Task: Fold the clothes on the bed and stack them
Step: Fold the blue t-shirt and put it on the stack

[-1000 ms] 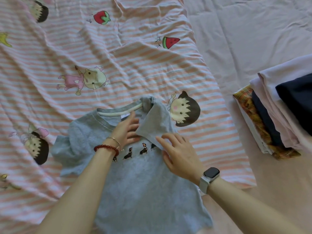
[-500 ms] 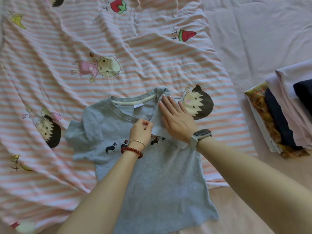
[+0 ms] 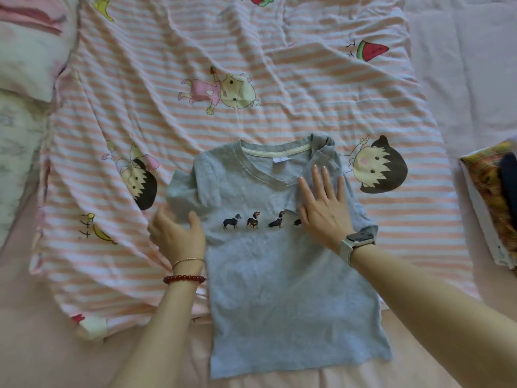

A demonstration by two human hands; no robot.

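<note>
With the right hand [image 3: 321,203] flat, pinning the grey T-shirt's [image 3: 279,289] folded sleeve beneath it, the left hand [image 3: 176,233], gripping the opposite sleeve, should have folded it inward evenly.

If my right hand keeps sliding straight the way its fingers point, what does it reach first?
Your right hand lies flat on the folded-in sleeve of the grey T-shirt, fingers pointing up the bed. It would probably cross the shirt's shoulder edge first, then the striped blanket.
</note>
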